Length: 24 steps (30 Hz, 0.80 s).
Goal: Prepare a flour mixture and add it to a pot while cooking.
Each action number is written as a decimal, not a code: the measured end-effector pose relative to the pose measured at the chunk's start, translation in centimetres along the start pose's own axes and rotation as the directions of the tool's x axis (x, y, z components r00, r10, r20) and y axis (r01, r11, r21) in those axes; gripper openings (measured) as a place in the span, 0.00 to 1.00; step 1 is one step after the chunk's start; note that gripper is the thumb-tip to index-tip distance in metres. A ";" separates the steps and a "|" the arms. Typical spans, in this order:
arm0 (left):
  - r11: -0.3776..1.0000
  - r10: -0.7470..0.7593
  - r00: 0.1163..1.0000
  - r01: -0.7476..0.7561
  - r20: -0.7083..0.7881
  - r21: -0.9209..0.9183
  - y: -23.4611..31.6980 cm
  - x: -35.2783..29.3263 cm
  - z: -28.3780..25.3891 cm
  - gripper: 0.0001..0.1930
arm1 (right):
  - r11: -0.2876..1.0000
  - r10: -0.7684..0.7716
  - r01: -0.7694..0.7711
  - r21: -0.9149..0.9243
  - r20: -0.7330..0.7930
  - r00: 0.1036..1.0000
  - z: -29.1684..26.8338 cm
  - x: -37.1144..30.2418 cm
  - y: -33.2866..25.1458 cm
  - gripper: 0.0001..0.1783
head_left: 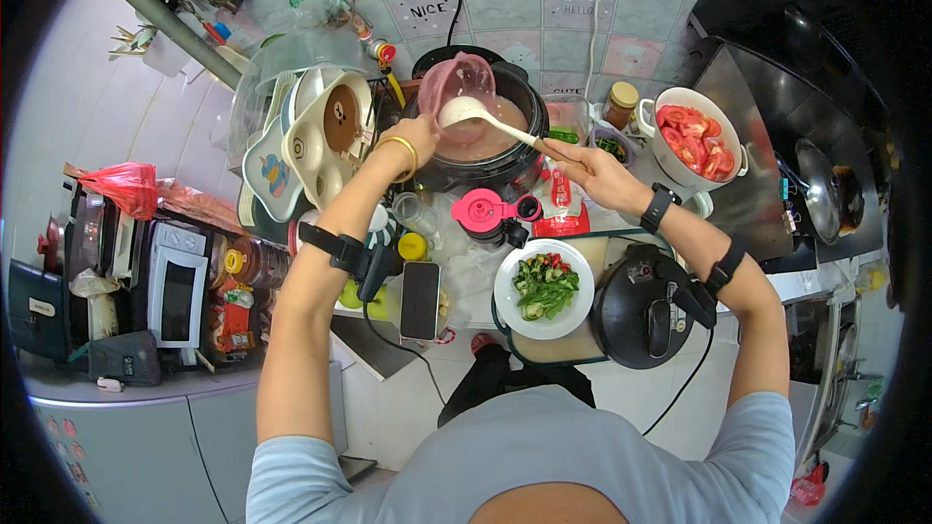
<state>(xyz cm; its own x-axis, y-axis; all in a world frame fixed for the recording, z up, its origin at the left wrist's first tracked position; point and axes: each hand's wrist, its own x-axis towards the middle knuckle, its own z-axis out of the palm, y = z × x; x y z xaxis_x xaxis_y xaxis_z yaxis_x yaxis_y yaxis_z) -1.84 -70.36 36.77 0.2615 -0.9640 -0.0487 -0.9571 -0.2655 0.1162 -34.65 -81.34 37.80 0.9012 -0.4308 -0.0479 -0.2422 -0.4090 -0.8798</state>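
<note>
My left hand (419, 139) grips the rim of a pink translucent bowl (449, 83), tilted over a black cooker pot (437, 173). In the pot is a cloudy, pinkish-brown liquid (505, 119). My right hand (604, 177) is closed round the wooden handle of a white ladle (464, 111). The ladle's head is at the bowl's opening, above the liquid; I cannot tell whether it touches the bowl. A red and white packet (561, 206) stands just below my right hand. Close by is a pink-lidded bottle (483, 212).
Chopped greens and red pieces lie on a white plate (582, 315), beside a black cooker lid (631, 322). A white pot (670, 153) of cut tomatoes stands right. Divided plates (282, 175) are racked left. A phone (420, 301) lies at the counter's front edge.
</note>
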 end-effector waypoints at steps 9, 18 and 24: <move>0.906 -0.009 0.994 0.054 -0.109 0.419 2.6 -2.4 -2.2 0.06 | 0.970 -0.140 0.071 -0.233 -0.291 0.946 0.9 -0.6 0.6 0.23; 0.955 -0.200 0.974 0.218 -0.104 0.203 1.8 -4.0 -2.3 0.11 | 0.707 -0.171 -0.034 -0.706 -0.218 0.961 1.6 5.0 0.0 0.18; 0.936 -0.339 0.928 0.317 -0.155 -0.151 2.4 -4.8 -1.6 0.17 | 0.648 -0.088 -0.050 -0.760 -0.139 0.986 -0.2 9.8 0.8 0.15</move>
<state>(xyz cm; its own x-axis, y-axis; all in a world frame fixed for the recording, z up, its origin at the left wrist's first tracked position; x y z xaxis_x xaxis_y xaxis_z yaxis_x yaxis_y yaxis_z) -5.19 -66.37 38.90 0.5868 -0.8067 0.0694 -0.7942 -0.5568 0.2435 -26.06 -86.04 36.68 0.8600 -0.5012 0.0958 -0.4751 -0.8550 -0.2080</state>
